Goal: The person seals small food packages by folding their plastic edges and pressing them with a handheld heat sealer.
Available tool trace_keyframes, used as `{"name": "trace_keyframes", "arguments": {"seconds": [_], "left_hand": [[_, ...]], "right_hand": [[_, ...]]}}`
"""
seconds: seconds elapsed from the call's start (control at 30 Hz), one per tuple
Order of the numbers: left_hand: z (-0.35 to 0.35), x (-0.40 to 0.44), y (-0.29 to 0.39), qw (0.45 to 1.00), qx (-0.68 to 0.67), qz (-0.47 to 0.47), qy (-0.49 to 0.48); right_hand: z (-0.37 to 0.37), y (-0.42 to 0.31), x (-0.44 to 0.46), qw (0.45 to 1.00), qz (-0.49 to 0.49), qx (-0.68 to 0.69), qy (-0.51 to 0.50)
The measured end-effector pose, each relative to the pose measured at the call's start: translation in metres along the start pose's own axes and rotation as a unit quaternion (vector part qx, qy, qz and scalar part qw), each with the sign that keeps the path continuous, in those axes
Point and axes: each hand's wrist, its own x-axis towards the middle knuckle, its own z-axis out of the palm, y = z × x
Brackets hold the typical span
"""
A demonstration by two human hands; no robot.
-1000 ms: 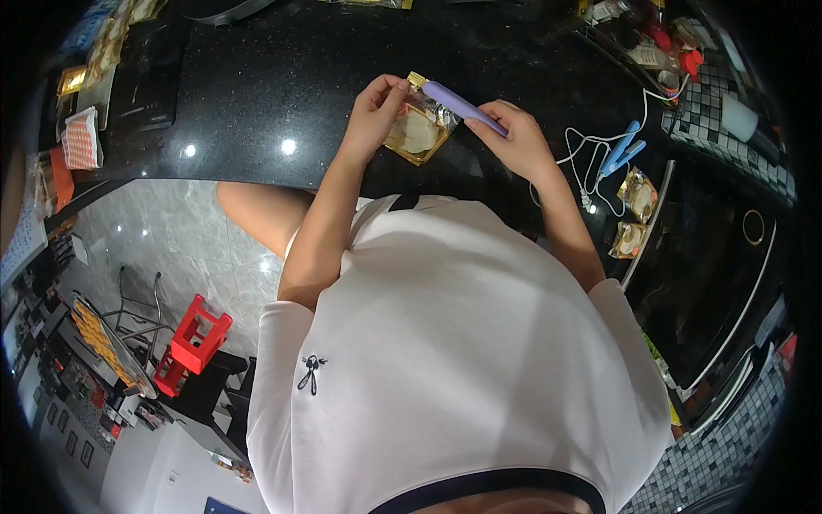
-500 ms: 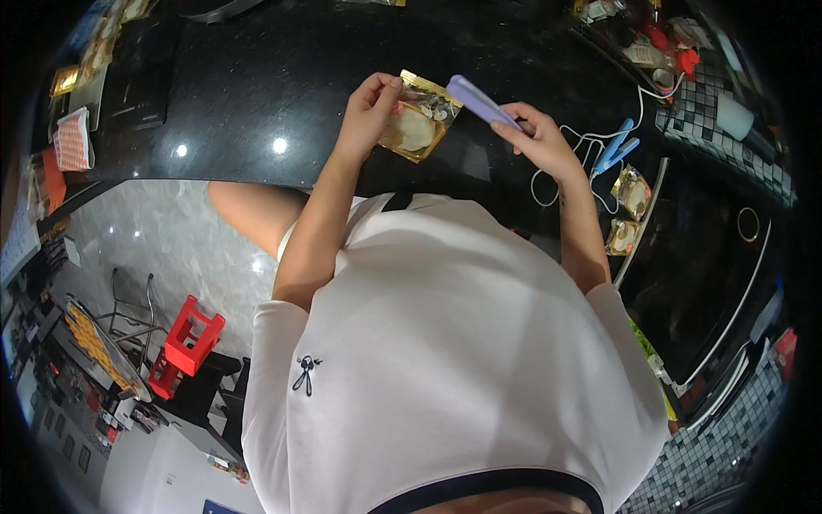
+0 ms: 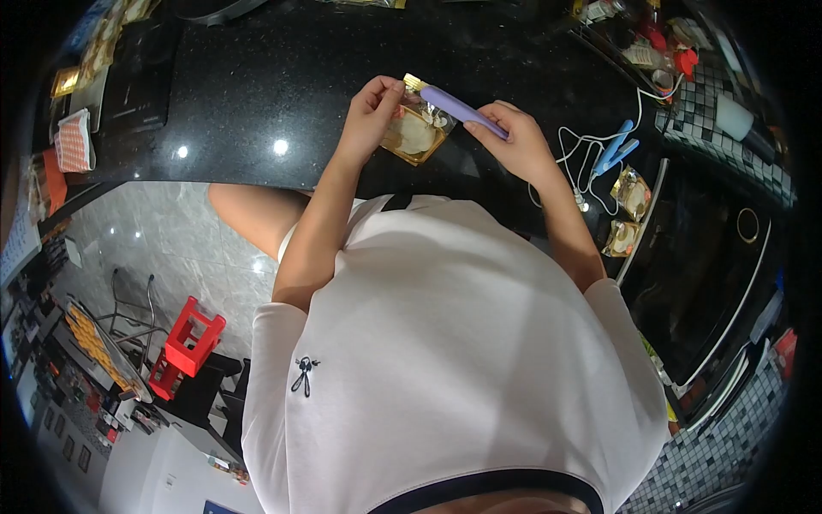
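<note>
A gold-edged clear packet [image 3: 414, 137] sits over the black speckled table [image 3: 257, 86], just right of the left hand [image 3: 368, 113], whose thumb and forefinger pinch its upper left corner. A purple clamp-like tool [image 3: 462, 109] lies across its top edge. The right hand [image 3: 517, 144] has its fingers closed around the tool's near end. Farther right lie a blue clamp-like tool [image 3: 613, 152] and two similar packets [image 3: 634, 195].
</note>
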Motion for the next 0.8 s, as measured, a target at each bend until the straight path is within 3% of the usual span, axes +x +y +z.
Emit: {"name": "trace_keyframes", "arguments": {"seconds": [0.1, 0.2, 0.3, 0.4, 0.6, 0.7, 0.8], "left_hand": [[0.006, -0.001, 0.002, 1.000, 0.009, -0.001, 0.010], [0.013, -0.005, -0.001, 0.993, 0.081, 0.061, 0.063], [0.028, -0.035, 0.015, 0.904, 0.379, 0.180, 0.081], [0.042, -0.049, 0.013, 0.860, 0.473, 0.176, 0.071], [0.050, -0.044, 0.012, 0.823, 0.531, 0.186, 0.078], [0.049, -0.042, 0.017, 0.845, 0.501, 0.175, 0.065], [0.042, -0.041, 0.025, 0.866, 0.465, 0.177, 0.048]], "right_hand": [[0.003, -0.004, -0.003, 0.999, -0.006, -0.024, 0.024], [0.005, -0.002, -0.006, 0.999, 0.008, -0.022, 0.033], [0.008, 0.003, -0.008, 0.998, -0.007, -0.026, 0.053], [0.013, 0.011, -0.012, 0.996, -0.003, -0.022, 0.081], [0.013, 0.005, -0.019, 0.995, 0.045, -0.018, 0.092], [0.012, 0.004, -0.018, 0.995, 0.057, 0.021, 0.085], [0.009, 0.022, -0.015, 0.985, 0.012, 0.079, 0.152]]}}
